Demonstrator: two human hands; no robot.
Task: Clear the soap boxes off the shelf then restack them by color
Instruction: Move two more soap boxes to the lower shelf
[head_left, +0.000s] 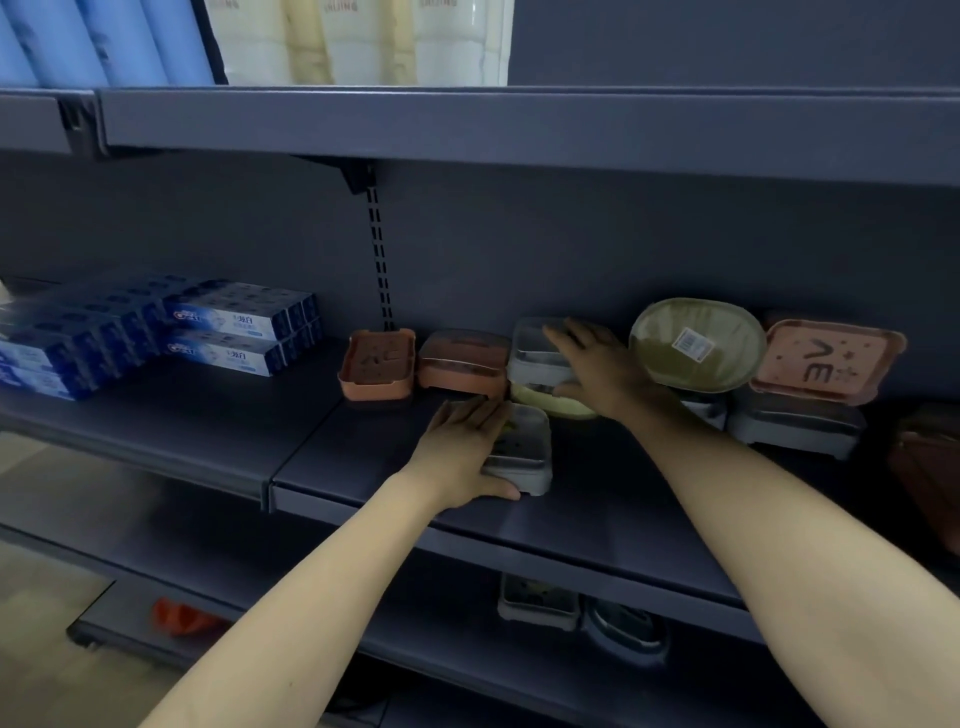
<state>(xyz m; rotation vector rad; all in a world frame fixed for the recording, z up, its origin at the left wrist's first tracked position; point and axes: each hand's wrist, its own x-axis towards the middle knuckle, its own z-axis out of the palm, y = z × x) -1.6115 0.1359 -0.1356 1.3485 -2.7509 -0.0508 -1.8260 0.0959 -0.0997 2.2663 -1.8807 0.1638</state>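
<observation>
On the dark grey metal shelf (597, 499), stacked blue-and-white toothpaste cartons (156, 332) fill the far left. Next comes an orange plastic soap box (376, 369) tilted up on its edge against the back, and just beside it a second orange soap box with a clear lid (462, 361) lying flat. In front of these, nearer the shelf edge, the left hand (462, 447) lies flat with straight fingers over a grey soap box with a clear lid (522, 449), its thumb along the box's front edge. Behind it, the right hand (597, 369) reaches in, fingers extended and slightly spread, resting on a grey lidded soap box (535, 353) that sits on top of a pale yellow soap box (556, 402). To the right, an olive-green oval soap box with a barcode sticker (696, 345) leans upright. Farther right, an orange box printed with letters (826, 361) rests tilted on a dark grey soap box (795, 423).
</observation>
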